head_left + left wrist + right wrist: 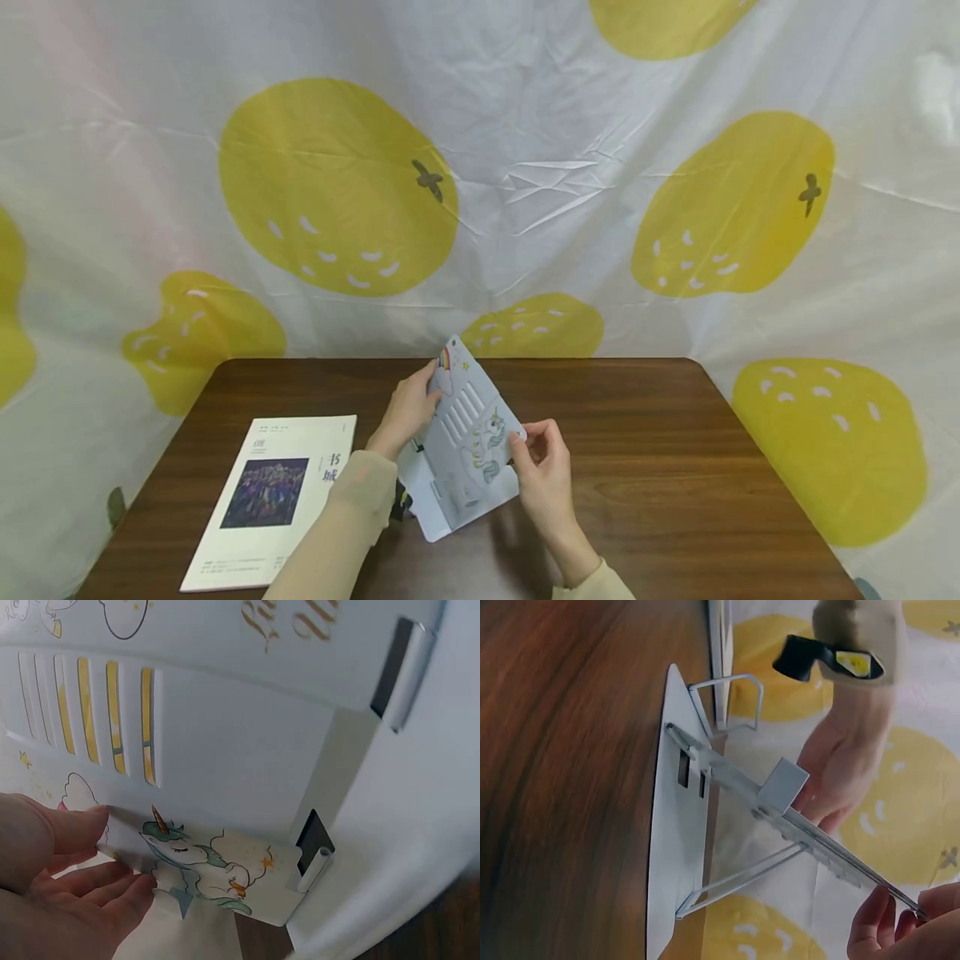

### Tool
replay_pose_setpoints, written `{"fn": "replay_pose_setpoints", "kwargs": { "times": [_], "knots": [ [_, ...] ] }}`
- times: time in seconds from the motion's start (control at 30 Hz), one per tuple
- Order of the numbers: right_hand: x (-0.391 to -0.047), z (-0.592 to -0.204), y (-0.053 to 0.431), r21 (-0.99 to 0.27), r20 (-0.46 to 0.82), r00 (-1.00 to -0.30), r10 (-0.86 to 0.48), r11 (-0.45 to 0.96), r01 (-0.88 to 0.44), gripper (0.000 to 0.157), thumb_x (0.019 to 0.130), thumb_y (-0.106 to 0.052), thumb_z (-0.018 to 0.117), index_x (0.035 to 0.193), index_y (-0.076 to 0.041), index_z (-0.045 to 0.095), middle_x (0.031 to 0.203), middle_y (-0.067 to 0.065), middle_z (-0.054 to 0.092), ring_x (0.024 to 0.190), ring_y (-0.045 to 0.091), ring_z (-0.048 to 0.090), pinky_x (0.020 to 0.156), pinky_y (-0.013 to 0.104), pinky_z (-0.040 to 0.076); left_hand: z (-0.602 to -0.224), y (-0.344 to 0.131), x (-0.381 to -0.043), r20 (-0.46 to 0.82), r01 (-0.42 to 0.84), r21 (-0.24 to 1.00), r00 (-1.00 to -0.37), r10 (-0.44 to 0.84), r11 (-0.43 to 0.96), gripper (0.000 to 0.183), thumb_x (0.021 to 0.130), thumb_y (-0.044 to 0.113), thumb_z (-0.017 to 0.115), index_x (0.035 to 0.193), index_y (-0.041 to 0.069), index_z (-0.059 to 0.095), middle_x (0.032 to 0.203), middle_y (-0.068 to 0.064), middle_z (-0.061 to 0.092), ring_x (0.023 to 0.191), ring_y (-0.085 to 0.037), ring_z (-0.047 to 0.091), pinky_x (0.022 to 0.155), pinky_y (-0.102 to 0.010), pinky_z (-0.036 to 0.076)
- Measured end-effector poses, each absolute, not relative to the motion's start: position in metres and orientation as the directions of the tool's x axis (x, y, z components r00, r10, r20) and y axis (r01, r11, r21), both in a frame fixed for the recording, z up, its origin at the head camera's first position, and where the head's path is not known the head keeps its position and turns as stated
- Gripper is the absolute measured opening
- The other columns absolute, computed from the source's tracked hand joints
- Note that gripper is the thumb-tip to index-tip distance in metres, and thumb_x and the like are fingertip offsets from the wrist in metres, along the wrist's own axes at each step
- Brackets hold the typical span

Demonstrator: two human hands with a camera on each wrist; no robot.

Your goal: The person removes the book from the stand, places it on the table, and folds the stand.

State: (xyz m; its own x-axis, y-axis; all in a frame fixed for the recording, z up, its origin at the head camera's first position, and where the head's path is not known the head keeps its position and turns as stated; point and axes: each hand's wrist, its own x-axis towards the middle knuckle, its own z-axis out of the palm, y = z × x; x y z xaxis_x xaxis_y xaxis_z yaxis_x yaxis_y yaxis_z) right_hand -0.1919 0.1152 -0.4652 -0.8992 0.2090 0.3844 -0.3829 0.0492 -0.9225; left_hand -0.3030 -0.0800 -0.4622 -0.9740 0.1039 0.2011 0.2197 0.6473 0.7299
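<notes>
A white metal book stand (459, 450) with unicorn drawings and a row of slots stands in front of me, its panel tilted up from its flat base (676, 855). My left hand (408, 408) grips one side edge of the panel, thumb on the printed face, fingers behind. At the opposite corner my right hand (546, 479) pinches the panel between thumb and fingers. In the right wrist view, a wire prop (742, 878) runs from base to panel, and a flat metal tab (784, 786) sticks out from the panel.
A white book (300, 437) with a dark picture on its cover lies left of the stand, partly behind my left forearm. The brown wooden table (660, 500) ends at a white curtain (540, 225) printed with yellow fruit.
</notes>
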Motion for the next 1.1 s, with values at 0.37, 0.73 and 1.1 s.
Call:
{"fn": "replay_pose_setpoints", "kwargs": {
  "times": [0.37,0.73,1.1],
  "knots": [
    [-0.187,-0.477,0.102,-0.918,0.391,-0.905,0.167,0.0,-0.396,0.017,0.088,0.01,0.063,0.097,0.01,0.049,0.083,0.011,0.053,0.072,0.015,0.056,0.063,0.023,0.053,-0.462,-0.071,-0.299,0.209,0.261,0.755,-0.965,0.156,0.602,0.051,0.092,-0.001,0.06,0.142,0.002,0.049,0.134,-0.023,0.056,0.121,-0.037,0.054,0.098,-0.05,0.045],
    [-0.19,-0.478,0.091,-0.919,0.387,-0.914,0.125,-0.031,-0.393,0.018,0.088,0.01,0.064,0.096,0.01,0.047,0.081,0.012,0.054,0.067,0.02,0.06,0.061,0.029,0.056,-0.455,-0.065,-0.281,0.259,0.342,0.743,-0.939,0.225,0.575,0.049,0.092,0.002,0.063,0.139,0.0,0.051,0.133,-0.022,0.057,0.117,-0.033,0.057,0.095,-0.046,0.048],
    [-0.194,-0.477,0.084,-0.925,0.378,-0.925,0.052,-0.015,-0.379,0.02,0.09,0.006,0.065,0.097,0.007,0.047,0.08,0.01,0.056,0.067,0.018,0.061,0.061,0.03,0.056,-0.459,-0.075,-0.246,0.288,0.456,0.749,-0.878,0.383,0.482,0.053,0.096,0.015,0.062,0.145,0.001,0.045,0.142,-0.021,0.048,0.129,-0.037,0.046,0.106,-0.051,0.037]
  ]
}}
